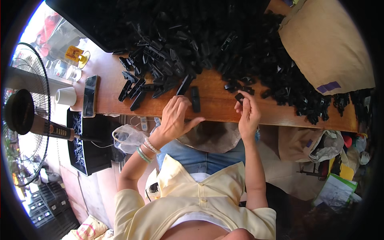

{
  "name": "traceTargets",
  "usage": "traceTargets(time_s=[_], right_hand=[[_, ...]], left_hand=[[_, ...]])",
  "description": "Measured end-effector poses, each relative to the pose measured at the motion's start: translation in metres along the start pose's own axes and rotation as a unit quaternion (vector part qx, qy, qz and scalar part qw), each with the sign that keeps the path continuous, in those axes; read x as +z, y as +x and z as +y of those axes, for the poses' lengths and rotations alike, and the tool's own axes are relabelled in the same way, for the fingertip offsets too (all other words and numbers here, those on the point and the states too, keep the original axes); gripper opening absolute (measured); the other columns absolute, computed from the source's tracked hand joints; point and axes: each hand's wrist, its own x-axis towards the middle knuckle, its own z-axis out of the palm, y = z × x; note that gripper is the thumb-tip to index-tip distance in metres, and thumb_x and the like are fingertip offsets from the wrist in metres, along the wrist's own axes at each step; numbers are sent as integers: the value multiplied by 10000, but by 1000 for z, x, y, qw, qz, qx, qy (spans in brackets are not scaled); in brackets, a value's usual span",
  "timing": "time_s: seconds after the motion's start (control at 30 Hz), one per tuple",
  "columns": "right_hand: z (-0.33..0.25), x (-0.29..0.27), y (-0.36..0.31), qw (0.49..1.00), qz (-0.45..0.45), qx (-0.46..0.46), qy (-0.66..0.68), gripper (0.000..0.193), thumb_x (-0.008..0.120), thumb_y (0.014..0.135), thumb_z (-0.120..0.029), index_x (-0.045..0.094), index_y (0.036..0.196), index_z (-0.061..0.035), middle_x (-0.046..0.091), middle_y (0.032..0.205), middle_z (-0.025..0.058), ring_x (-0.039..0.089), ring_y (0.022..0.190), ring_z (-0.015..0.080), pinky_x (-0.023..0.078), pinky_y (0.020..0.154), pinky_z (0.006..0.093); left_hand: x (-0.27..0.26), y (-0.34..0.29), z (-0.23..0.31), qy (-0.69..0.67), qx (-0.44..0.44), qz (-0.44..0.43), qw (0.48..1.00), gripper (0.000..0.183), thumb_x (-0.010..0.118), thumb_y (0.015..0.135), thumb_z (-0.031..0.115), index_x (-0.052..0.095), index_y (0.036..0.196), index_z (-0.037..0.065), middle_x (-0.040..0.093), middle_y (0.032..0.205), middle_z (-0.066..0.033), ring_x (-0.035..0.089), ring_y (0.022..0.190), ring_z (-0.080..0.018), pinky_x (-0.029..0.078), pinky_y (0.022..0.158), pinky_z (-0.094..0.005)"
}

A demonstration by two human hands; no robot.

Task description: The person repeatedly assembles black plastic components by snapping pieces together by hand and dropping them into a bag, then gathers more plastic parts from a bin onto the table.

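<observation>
A wide heap of small black plastic parts (168, 56) covers the far side of the wooden table (216, 106). My left hand (174, 116) is at the table's front edge, thumb stretched out away from the bent fingers. Its fingertips lie close to a long black plastic part (184, 85); whether they touch it is unclear. Just right of that hand, another long black part (195, 99) lies on the wood. My right hand (249, 114) pinches a small dark plastic piece (239, 97) between thumb and fingers, above the front edge. Shorter black pieces (248, 90) lie just beyond it.
At the left, a phone (90, 96) and a white cup (66, 96) stand near a fan (30, 114). A large brown paper bag (328, 44) rests on the heap at the right. Below the table are a black crate (90, 144) and another paper bag (294, 144).
</observation>
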Motion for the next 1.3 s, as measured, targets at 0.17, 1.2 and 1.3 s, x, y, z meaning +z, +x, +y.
traceTargets(time_s=[0.17,1.2,1.3], right_hand=[[3,7,0,998,-52,-20,-33,275,517,997,-52,616,1253,-31,630,795,44,562,701,101,481,670,257],[-7,-16,17,965,-181,-134,-135,223,725,754,15,726,972,-32,615,852,59,564,833,246,448,742,347],[-8,-4,31,949,-30,-166,-265,197,697,825,-38,712,1021,-47,605,897,59,557,860,249,427,732,364]], left_hand=[[12,16,9,52,-1,-77,996,310,758,785,187,614,1021,46,582,962,-115,543,841,-297,451,740,-394],[-15,34,-11,144,-11,-13,989,235,695,771,40,628,983,-36,576,945,-129,536,855,-310,467,756,-393],[-1,21,-14,165,2,-69,984,204,665,781,42,591,960,-21,568,984,-139,531,863,-298,462,775,-391]])
